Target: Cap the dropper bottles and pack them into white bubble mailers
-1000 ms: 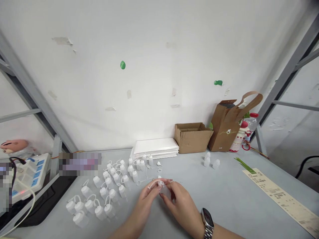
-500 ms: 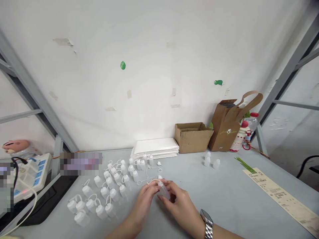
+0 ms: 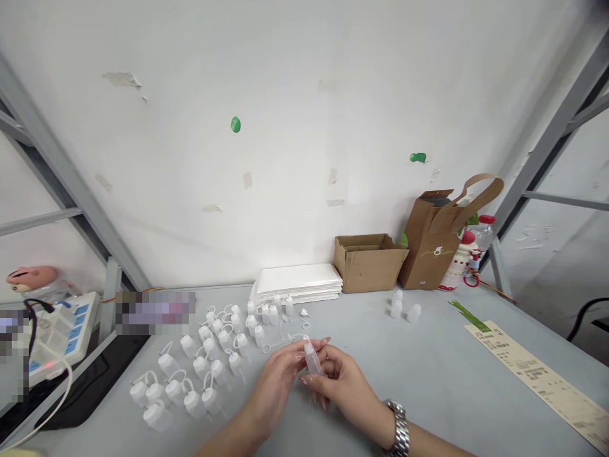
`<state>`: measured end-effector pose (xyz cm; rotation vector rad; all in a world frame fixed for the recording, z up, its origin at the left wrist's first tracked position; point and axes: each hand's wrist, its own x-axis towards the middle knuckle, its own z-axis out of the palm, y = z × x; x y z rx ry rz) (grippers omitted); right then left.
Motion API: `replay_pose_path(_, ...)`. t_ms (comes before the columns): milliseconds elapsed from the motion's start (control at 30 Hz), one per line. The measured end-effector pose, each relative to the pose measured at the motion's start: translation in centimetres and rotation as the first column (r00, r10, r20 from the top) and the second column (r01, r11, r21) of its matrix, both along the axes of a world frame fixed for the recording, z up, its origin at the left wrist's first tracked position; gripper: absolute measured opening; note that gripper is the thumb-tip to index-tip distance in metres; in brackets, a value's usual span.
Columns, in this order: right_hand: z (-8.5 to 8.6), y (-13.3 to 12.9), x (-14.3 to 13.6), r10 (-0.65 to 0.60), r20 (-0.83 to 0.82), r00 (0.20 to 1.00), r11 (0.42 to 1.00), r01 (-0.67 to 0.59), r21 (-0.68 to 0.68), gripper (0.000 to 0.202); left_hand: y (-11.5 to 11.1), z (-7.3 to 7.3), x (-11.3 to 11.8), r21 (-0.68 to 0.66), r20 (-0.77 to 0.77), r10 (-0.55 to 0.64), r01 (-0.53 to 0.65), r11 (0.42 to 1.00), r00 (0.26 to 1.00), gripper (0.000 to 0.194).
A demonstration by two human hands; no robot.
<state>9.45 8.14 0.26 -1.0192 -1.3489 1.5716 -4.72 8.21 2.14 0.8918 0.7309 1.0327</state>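
A small translucent squeeze bottle (image 3: 313,362) with a white top is held tilted between my two hands. My left hand (image 3: 280,381) has its fingers closed at the bottle's top. Around the lower body, the thumb and fingers of my right hand (image 3: 346,384) grip from the right. Just beyond the fingers lie loose white cap-and-strap pieces (image 3: 270,348) and a small white cap (image 3: 304,312). Many similar capped bottles (image 3: 209,398) with looped straps stand to the left. Farther right are 3 small bottles without straps (image 3: 413,313).
Against the wall are a stack of white packets (image 3: 297,280), an open cardboard box (image 3: 371,270) and a brown paper bag (image 3: 428,260). A long printed paper strip (image 3: 537,377) lies at right. A power strip (image 3: 71,336) and black mat (image 3: 95,381) are at left.
My right wrist has turned, so the watch face no longer shows, and its fingers have shifted on the bottle. My left fingers stay near the bottle's top.
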Motion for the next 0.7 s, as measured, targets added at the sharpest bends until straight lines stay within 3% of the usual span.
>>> replay_pose_path(433, 0.02, 0.15, -0.07, 0.057, -0.150, 0.987, 0.993, -0.071, -0.092, 0.041, 0.13, -0.25, 0.00, -0.109, 0.193, -0.060, 0.082, 0.991, 0.979, 0.028)
replay_pose_path(700, 0.45, -0.09, 0.03, 0.154, -0.211, 0.965, 0.979, -0.178, -0.100, 0.043, 0.04, -0.44, 0.19, -0.215, 0.259, -0.074, 0.132, 0.968, 0.963, 0.019)
